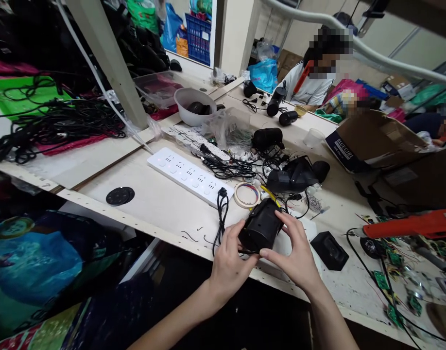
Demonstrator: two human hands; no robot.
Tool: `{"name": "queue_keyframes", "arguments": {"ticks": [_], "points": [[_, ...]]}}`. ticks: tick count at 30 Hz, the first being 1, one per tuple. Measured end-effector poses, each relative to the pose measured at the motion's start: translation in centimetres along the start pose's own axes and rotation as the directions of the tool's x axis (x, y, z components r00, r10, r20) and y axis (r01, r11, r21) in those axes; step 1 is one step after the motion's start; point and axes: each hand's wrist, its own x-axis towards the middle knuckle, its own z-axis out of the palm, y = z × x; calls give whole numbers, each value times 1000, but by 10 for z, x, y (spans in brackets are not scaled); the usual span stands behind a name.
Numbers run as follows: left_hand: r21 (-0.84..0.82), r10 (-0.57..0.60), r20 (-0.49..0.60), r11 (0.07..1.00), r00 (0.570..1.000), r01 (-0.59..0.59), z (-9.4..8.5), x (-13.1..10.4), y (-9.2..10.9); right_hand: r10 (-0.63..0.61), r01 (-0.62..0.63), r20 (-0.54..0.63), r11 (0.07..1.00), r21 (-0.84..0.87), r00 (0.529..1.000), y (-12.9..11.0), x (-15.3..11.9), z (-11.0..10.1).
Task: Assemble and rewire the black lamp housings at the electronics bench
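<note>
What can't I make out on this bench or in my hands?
Head view, black device: underside, hidden by its own body.
Head view, white power strip: socket beneath the black plug, covered.
Head view, red tool at right: end cut off by picture edge.
Head view, silver parts: too small to count.

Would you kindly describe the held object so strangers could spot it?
Find the white power strip on the worktable. Off its right end, nearer than the tape roll, is a black housing. Unlike nearby black parts, it's between left hand and right hand.
</note>
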Motion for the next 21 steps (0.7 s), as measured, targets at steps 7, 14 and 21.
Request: {"name": "queue_keyframes", "arguments": {"ticks": [7,14,21], "points": [[16,-10,-3,1000,1000,10,0,1,-3,-17,17,27,1000,-6,999,1,6,-4],[19,-29,-7,999,1000,30,0,2,1,-44,44,15,999,24,999,8,7,-5],[29,-18,-20,999,1000,19,0,3,2,-96,97,-28,995,29,995,11,6,0]]}}
